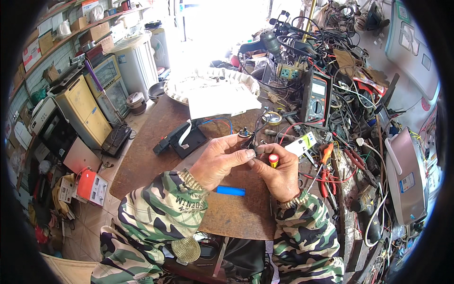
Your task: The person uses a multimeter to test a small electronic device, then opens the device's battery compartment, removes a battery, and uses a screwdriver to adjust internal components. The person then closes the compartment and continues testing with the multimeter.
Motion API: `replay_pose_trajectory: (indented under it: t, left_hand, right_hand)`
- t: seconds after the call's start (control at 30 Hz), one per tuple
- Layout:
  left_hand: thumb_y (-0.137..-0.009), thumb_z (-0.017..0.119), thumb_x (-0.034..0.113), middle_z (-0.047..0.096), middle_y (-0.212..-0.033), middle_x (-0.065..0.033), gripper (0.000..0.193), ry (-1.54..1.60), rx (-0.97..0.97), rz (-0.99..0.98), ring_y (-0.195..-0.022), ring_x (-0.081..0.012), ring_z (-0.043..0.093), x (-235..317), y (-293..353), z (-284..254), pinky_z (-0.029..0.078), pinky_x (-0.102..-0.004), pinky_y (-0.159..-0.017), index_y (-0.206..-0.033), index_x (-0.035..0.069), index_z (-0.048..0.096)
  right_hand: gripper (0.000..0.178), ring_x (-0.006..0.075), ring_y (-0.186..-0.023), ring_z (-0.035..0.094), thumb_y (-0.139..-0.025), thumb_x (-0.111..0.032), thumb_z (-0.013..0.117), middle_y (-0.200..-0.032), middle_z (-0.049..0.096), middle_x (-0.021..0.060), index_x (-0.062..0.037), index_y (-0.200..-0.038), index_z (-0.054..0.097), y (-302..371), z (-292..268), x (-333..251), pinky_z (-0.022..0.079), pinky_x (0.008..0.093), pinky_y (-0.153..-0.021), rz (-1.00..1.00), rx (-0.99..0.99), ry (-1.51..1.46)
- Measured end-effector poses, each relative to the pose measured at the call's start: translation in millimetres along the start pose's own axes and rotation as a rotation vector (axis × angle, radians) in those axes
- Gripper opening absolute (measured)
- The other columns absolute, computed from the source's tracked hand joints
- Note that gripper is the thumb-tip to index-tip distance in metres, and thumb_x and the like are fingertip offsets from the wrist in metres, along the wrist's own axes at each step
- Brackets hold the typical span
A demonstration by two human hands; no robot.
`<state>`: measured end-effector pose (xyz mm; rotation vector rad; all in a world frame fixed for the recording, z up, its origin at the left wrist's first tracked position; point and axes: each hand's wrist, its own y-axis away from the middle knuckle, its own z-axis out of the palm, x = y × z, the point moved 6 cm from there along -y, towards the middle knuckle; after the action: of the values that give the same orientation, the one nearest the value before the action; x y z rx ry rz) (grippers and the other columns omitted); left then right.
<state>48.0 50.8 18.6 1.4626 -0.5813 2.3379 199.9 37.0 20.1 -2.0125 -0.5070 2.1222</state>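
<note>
My left hand (218,158) is closed in a pinch on thin black wires (256,132), with a small round part (244,133) by its index finger. Fingertips of my right hand (280,176) meet the left ones at the wires; what lies between them is too small to make out. A slim screwdriver-like tool with a red and yellow end (273,160) is tucked in my right hand. Below the hands a blue cylindrical battery (231,190) lies on the wooden table. Left of them rests a black plastic housing (182,140) with a white strip and red and blue wires.
White sheets (222,102) lie over a round tray (172,92) at the table's far side. A multimeter (316,102), an orange-handled screwdriver (326,154), red-handled pliers (325,185) and tangled cables crowd the right. Appliances and a red-and-white box (92,186) line the left floor.
</note>
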Motion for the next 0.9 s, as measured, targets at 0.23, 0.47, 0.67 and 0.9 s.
replay_pose_trajectory:
  t: [0.23,0.47,0.67,0.9]
  left_hand:
    - [-0.102,0.063,0.008,0.069,-0.113,-0.0036,0.026,0.114,0.013,-0.031,-0.105,-0.0103,0.064,-1,-1,1,0.054,-0.0254,-0.090,-0.127,0.000,0.063]
    - [-0.104,0.059,0.010,0.070,-0.111,-0.0087,0.027,0.122,0.004,-0.086,-0.097,-0.0184,0.070,-2,1,-8,0.060,-0.0342,-0.086,-0.127,-0.003,0.061]
    - [-0.104,0.059,0.012,0.071,-0.107,-0.0086,0.025,0.178,0.019,-0.165,-0.094,-0.0181,0.071,6,8,-4,0.059,-0.0324,-0.081,-0.124,-0.002,0.064]
    - [-0.102,0.064,0.014,0.072,-0.103,-0.0072,0.025,0.125,0.070,-0.138,-0.086,-0.0147,0.069,-3,5,-16,0.057,-0.0300,-0.074,-0.123,0.001,0.065]
  right_hand:
    - [0.020,0.0024,-0.078,0.058,-0.088,-0.001,0.080,-0.085,0.068,-0.0035,0.0014,-0.105,0.071,0,-1,0,0.050,0.0203,-0.070,0.066,-0.029,-0.036]
    - [0.019,0.0018,-0.066,0.053,-0.092,-0.008,0.077,-0.082,0.067,-0.0035,0.0012,-0.108,0.071,-1,-7,2,0.043,0.0192,-0.056,0.167,-0.063,-0.296]
    - [0.020,0.0016,-0.055,0.046,-0.093,-0.011,0.076,-0.078,0.062,-0.0049,-0.0003,-0.108,0.070,-5,-12,4,0.034,0.0196,-0.046,0.214,-0.048,-0.293]
    - [0.020,0.0035,-0.075,0.055,-0.089,-0.002,0.076,-0.088,0.065,-0.0026,0.0003,-0.107,0.067,-8,-13,9,0.046,0.0201,-0.065,0.113,-0.037,-0.179]
